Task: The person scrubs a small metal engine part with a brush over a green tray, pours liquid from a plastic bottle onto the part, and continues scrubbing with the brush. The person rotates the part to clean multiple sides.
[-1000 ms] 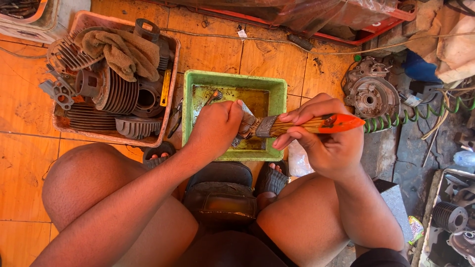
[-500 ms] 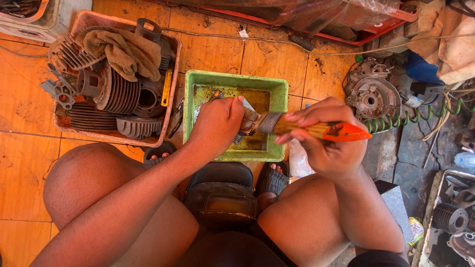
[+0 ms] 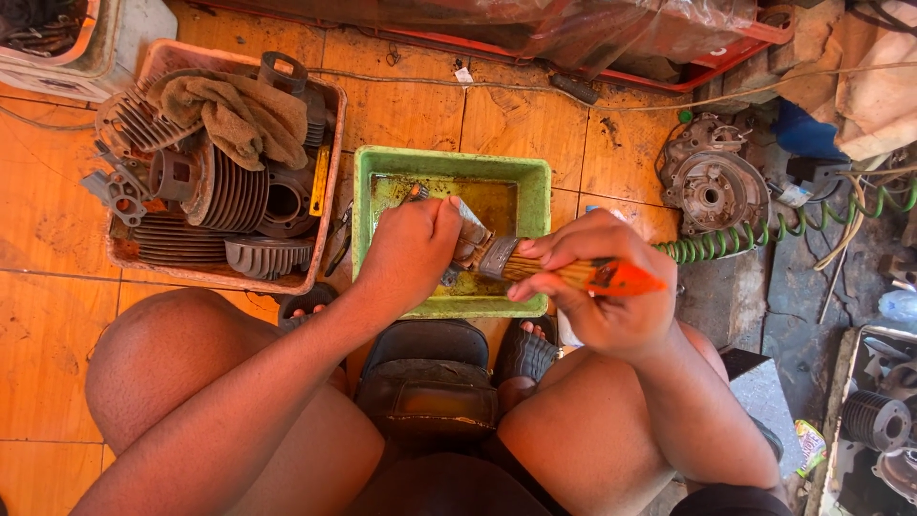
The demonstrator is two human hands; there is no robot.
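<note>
Green tray [image 3: 535,182] under hands, perhaps holding liquid.

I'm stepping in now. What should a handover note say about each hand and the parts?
Left hand: closed on a small metal part over the green tray.
Right hand: grip on the brush, bristles against the part.
Done: the part sits under the brush over dirty liquid.
Left: finned engine parts and a rag lie in the pink tray beside it; how clean they are is unclear.
</note>
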